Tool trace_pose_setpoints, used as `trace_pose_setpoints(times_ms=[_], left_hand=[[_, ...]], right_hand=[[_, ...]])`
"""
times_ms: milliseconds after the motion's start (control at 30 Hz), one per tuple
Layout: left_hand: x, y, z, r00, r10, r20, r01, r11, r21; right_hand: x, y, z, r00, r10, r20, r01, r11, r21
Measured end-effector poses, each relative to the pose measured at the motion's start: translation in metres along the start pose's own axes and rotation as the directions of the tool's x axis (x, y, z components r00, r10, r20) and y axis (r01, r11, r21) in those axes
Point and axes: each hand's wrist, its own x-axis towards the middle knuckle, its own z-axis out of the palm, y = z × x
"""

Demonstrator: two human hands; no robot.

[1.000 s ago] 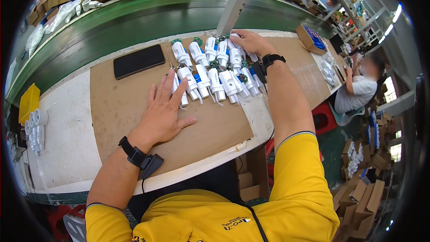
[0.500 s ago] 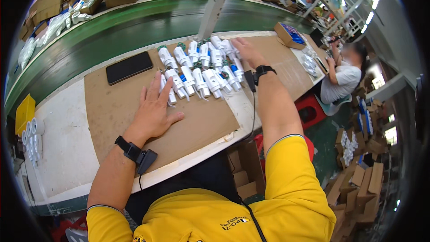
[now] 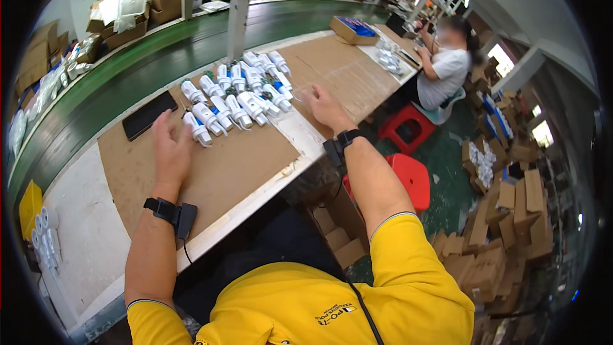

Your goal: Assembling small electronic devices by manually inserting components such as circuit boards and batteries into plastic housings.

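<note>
Several white cylindrical plastic housings [image 3: 254, 108] lie close together in rows on a brown cardboard sheet [image 3: 239, 165]. Green circuit boards show at the ends of some, and thin pale wires stick out of others. My left hand [image 3: 171, 153] is at the near left end of the group, its fingers apart and nothing in them. Beyond its fingertips lies a black smartphone [image 3: 149, 115]. To the right of the group is my right hand [image 3: 327, 108], loosely bent, with no object visible in it. Both wrists wear black straps with small devices.
A yellow bin [image 3: 30, 207] and more white round parts [image 3: 48, 218] stand at the far left. Behind the table runs a green conveyor belt [image 3: 159, 51] with a metal post [image 3: 240, 13]. A box of blue items [image 3: 353, 30], red stools [image 3: 408, 126] and a seated person [image 3: 447, 64] are at right.
The view has swung right. My left hand has come up off the cardboard beside the group's left end. My right hand has drawn back from the far right housings toward me.
</note>
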Motion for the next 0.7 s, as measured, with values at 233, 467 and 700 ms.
trace_pose_setpoints(times_ms=[233,467,700], left_hand=[[0.011,-0.034,-0.003,0.994,-0.052,-0.096,0.032,0.98,-0.196],[0.013,-0.04,-0.013,0.985,-0.167,0.045,0.168,0.854,-0.492],[0.013,-0.029,-0.017,0.976,-0.212,0.048,0.206,0.831,-0.516]], right_hand=[[-0.028,0.0,0.01,0.936,-0.15,-0.317,0.179,0.982,0.065],[-0.023,0.014,-0.001,0.992,0.005,-0.125,0.056,0.874,0.483],[-0.026,0.008,-0.008,0.997,-0.036,-0.064,0.065,0.844,0.533]])
